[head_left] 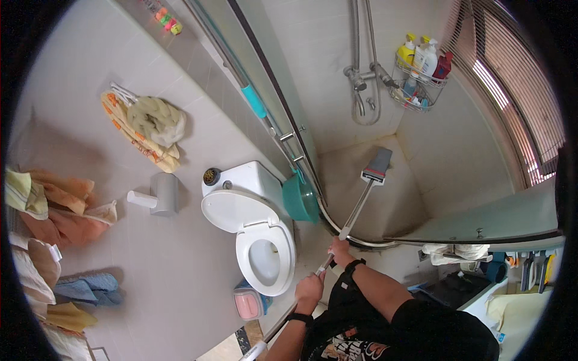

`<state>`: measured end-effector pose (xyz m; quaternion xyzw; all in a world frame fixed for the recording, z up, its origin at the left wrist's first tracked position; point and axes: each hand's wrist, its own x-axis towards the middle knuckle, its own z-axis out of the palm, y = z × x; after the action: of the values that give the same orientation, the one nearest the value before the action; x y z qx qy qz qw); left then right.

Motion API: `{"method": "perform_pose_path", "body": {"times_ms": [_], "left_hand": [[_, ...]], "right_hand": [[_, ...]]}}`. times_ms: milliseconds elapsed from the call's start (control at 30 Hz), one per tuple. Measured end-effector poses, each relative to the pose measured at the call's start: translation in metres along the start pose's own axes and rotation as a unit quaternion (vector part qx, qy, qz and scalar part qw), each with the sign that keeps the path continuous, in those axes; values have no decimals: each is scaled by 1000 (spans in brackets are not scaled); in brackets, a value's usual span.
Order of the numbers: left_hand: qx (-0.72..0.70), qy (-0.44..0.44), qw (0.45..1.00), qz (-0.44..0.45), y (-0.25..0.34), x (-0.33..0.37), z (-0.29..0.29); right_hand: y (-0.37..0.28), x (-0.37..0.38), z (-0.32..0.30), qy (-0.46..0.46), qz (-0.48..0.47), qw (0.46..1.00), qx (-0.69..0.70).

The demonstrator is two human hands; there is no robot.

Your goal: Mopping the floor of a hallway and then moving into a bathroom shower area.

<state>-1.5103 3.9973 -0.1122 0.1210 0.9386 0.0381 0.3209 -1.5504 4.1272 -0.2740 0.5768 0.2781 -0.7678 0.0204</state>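
A long-handled flat mop (pixel 356 212) runs from the lower edge up into the shower corner. Its grey pad (pixel 379 160) lies on the shower floor beyond the curved threshold. My right hand (pixel 341 249) is wrapped round the pole just below a white collar. Lower on the same pole, my left hand (pixel 309 287) is closed too. Each wrist wears a black band. Left of the mop, a green plastic basin (pixel 301 198) hangs beside the glass door, next to the white toilet (pixel 265 257), whose lid is raised.
The curved metal threshold (pixel 355 242) and glass panel (pixel 481 218) border the shower. A wire rack of bottles (pixel 419 84) hangs near the shower mixer (pixel 359 81). Towels (pixel 66 207) hang at the left. A pink-lidded bin (pixel 247 303) stands by the toilet.
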Motion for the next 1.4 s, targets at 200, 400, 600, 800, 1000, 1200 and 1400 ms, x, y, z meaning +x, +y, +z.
{"method": "perform_pose_path", "body": {"times_ms": [200,400,600,800,1000,1200,1400], "left_hand": [[-10,20,1000,16,13,14,14],[-26,17,1000,3,8,8,11],[26,55,997,53,-6,-39,-45],[65,29,997,33,-47,-131,-108],[61,53,996,44,-62,-207,-125],[31,-19,998,-43,-61,-229,-144],[45,167,983,-62,-101,-236,-131]], "right_hand": [[5,-24,3,9,12,1000,-6],[6,-11,-6,-12,-6,1000,1],[-38,47,-25,-75,-34,990,111],[-130,44,-27,-57,-130,986,90],[-175,43,-25,-28,-137,989,52],[-163,100,-51,-72,-132,988,-32],[-121,110,-47,-104,-516,640,-560]]}}
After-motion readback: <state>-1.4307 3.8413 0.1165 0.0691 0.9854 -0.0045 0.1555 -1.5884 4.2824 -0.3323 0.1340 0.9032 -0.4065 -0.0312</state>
